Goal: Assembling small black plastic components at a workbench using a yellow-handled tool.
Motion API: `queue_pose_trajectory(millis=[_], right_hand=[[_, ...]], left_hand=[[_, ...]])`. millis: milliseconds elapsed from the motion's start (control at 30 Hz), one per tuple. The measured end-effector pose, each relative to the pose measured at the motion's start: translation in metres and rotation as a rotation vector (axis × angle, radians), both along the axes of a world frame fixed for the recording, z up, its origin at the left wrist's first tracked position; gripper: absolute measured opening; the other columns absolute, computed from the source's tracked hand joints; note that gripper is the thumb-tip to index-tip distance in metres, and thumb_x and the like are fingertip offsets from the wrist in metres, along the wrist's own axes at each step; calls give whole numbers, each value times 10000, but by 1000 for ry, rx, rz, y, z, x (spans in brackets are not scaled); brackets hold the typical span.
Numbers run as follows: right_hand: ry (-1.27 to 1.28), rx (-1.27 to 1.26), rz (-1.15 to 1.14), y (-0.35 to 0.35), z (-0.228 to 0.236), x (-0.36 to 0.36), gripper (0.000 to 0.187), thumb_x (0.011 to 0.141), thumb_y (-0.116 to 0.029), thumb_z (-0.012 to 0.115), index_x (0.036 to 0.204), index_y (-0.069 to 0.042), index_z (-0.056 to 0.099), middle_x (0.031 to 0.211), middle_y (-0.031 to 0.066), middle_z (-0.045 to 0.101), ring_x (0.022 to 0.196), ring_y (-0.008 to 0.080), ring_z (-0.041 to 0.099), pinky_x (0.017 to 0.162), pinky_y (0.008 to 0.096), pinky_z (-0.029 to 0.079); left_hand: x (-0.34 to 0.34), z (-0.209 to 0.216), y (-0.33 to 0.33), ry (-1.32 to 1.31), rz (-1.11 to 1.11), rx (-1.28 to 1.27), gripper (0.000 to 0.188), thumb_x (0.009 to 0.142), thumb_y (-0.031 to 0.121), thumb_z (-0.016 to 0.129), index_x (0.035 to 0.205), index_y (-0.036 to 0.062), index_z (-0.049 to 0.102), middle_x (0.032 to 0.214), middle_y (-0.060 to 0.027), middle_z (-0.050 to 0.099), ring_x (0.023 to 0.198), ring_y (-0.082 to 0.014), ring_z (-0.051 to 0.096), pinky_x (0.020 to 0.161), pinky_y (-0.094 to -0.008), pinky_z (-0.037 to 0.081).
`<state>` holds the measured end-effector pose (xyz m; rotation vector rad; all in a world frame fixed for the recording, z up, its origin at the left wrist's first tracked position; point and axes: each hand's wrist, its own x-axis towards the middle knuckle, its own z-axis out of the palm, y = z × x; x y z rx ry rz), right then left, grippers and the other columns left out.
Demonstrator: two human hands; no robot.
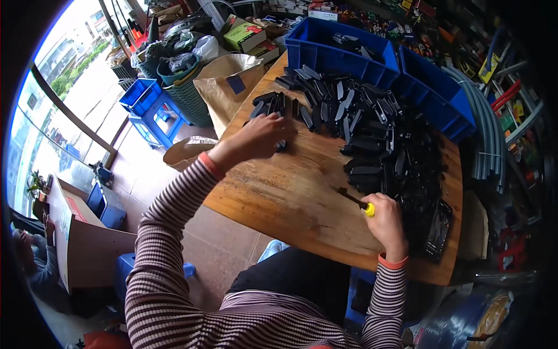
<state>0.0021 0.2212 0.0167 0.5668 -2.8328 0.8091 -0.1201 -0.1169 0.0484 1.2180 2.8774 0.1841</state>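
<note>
In my right hand (385, 221) is a slim tool (356, 199) with a yellow handle and a narrow dark shaft. The shaft points up and left over the bare wood of the table (279, 192); its exact kind is unclear. My left hand (261, 138) is stretched over the table's left part, its fingers smeared by motion. Just beyond it lies a small group of black plastic pieces (268, 103). A large heap of similar long black pieces (372, 116) covers the far and right parts of the table. Whether the left fingers hold one is hidden.
Two blue plastic crates (343, 58) (436, 93) stand at the table's far edge. A dark flat device like a phone (439, 230) lies at the right edge. Left of the table are a brown paper sack (229, 87) and a blue stool (152, 125). Another person (40, 256) sits far left.
</note>
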Motion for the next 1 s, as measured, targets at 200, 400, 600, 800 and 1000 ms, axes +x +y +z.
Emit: queue_pose_trajectory(millis=[200,400,600,800,1000], right_hand=[[-3,58,-8,-10,7,7,205,733,-7,724,912,7,626,863,170,638,818,362,634,705,392,500],[-65,-36,3,-11,1,-2,245,739,-32,727,959,15,628,880,173,633,832,362,632,710,388,498],[-78,26,0,-12,0,-7,221,755,-43,728,919,23,595,915,182,638,866,373,633,734,403,512],[-47,-20,39,-9,2,-10,213,760,-47,728,913,22,597,860,182,645,820,377,637,707,412,509],[52,-148,-112,-14,11,12,191,771,-38,727,901,11,596,824,165,642,771,363,640,660,402,503]], left_hand=[[39,-54,-16,437,75,344,439,755,-2,611,1187,76,614,1067,-104,591,996,-278,538,870,-385,463],[57,-58,-8,324,38,314,417,792,21,637,1205,55,588,1012,-92,583,952,-273,554,837,-366,495],[93,-52,59,246,-261,369,317,800,94,623,1110,37,589,929,-92,549,912,-242,551,807,-350,500],[110,-51,107,479,-742,388,174,836,146,568,978,45,577,891,-90,537,873,-221,559,769,-356,514],[121,-61,104,368,-501,189,342,807,247,630,1073,34,587,915,-101,562,837,-249,600,709,-345,530]])
